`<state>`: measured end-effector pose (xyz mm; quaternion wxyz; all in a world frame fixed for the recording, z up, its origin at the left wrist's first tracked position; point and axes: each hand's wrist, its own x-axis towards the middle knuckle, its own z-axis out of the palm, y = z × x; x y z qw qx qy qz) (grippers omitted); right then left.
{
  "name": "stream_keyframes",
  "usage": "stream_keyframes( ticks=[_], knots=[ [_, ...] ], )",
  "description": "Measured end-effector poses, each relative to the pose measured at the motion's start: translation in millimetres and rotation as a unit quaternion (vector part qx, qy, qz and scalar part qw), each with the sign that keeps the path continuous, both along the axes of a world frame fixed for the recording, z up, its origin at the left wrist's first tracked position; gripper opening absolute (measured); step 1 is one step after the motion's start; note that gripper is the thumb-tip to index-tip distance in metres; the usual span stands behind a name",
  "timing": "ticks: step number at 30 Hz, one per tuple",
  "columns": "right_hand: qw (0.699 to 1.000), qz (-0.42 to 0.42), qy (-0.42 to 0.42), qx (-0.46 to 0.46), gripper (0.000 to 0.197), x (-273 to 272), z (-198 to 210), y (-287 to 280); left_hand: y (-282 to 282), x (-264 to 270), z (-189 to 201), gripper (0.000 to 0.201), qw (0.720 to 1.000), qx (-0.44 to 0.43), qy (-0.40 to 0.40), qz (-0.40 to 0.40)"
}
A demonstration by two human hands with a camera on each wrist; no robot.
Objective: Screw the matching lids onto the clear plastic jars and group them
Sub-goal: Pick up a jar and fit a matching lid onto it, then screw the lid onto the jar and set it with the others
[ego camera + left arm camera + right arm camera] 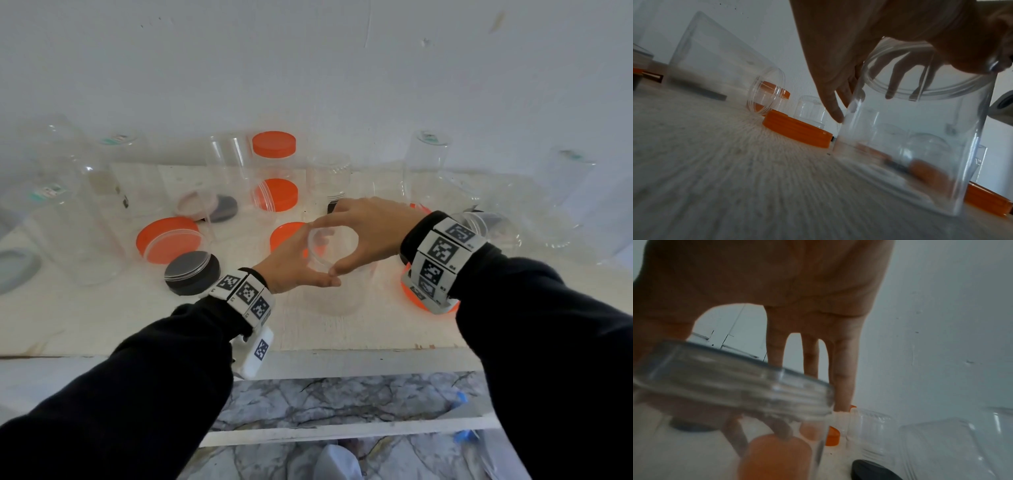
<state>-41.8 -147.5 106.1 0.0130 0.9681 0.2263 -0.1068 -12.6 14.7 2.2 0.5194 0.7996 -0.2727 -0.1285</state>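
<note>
An upright, lidless clear jar (337,291) stands on the white table (102,325) in the middle of the head view. My left hand (318,265) holds its upper part from the left, thumb on the near side; the left wrist view shows the fingers (894,81) curled round the far side of the jar (920,146). My right hand (334,240) reaches in from the right and grips the threaded rim (731,382) between thumb and fingers (842,378). An orange lid (286,236) lies just behind the left hand. Another orange lid (430,301) lies under my right wrist.
Several clear jars stand or lie along the back wall, one capped in orange (274,144). More orange lids (275,193) and a black lid (191,272) lie left of the hands, and a black lid (871,470) lies on the right. The table's front edge (308,353) is close.
</note>
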Motion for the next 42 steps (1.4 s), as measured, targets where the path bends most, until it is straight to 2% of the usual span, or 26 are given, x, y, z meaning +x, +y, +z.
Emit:
stream_keyframes(
  ticks=[6,12,19,24,26,31,33,35,38,42],
  knots=[
    [1.0,0.004,-0.02,-0.005,0.077,2.6,-4.7,1.4,-0.7,-1.0,4.1,0.099,1.0,-0.005,-0.002,-0.012],
    [1.0,0.003,-0.025,0.004,0.077,4.0,-5.0,0.7,0.0,0.8,0.9,0.104,1.0,-0.002,-0.012,-0.009],
    [0.999,-0.013,-0.027,0.019,0.078,1.4,-8.1,-0.6,0.3,3.0,8.2,0.085,0.999,0.021,-0.043,-0.017],
    [0.998,-0.021,-0.031,0.042,0.077,-3.6,-9.5,-0.1,9.2,3.0,10.7,0.098,0.997,0.047,-0.044,-0.037],
    [0.997,-0.028,-0.033,0.062,0.079,-3.9,-7.6,0.5,16.8,2.7,17.4,0.094,0.997,0.055,-0.054,-0.032],
    [0.991,-0.061,-0.058,0.1,0.088,5.4,6.0,-5.4,49.3,13.6,40.2,0.073,0.994,0.026,-0.091,0.054],
    [0.986,-0.076,-0.077,0.128,0.089,11.1,12.0,-9.7,64.1,24.3,44.8,0.058,0.981,0.022,-0.147,0.122],
    [0.976,-0.097,-0.099,0.168,0.088,18.0,17.6,-14.3,75.7,36.8,48.0,0.052,0.963,0.043,-0.199,0.175],
    [0.956,-0.123,-0.14,0.228,0.089,32.3,24.5,-20.4,85.3,57.0,49.4,0.056,0.938,0.122,-0.247,0.209],
    [0.931,-0.14,-0.174,0.287,0.092,61.4,33.1,-25.7,88.5,81.8,45.3,0.073,0.92,0.22,-0.242,0.217]
  ],
)
